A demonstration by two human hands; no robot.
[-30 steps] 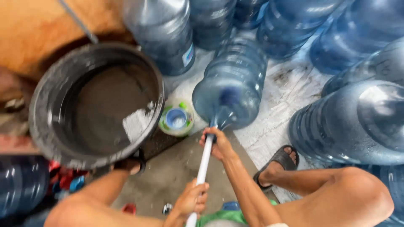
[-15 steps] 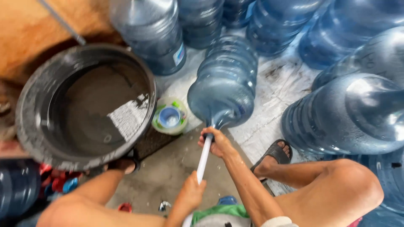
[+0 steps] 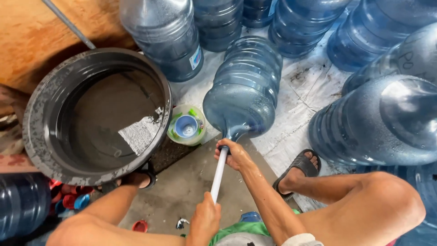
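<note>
A large blue water bottle lies on its side on the floor, its neck pointing toward me. A white rod runs into that neck. My right hand is closed around the bottle's neck where the rod enters. My left hand grips the rod's lower end, close to my body. How far the rod reaches inside the bottle is hidden.
A big black tub holding shallow water stands at the left. A small round container with a blue cap sits beside it. Several blue water bottles crowd the back and right. My sandalled foot rests on the wet concrete.
Both hands keep the same grips on the rod and the bottle's neck. The view has drifted slightly; the bottle and the tub stay in place.
</note>
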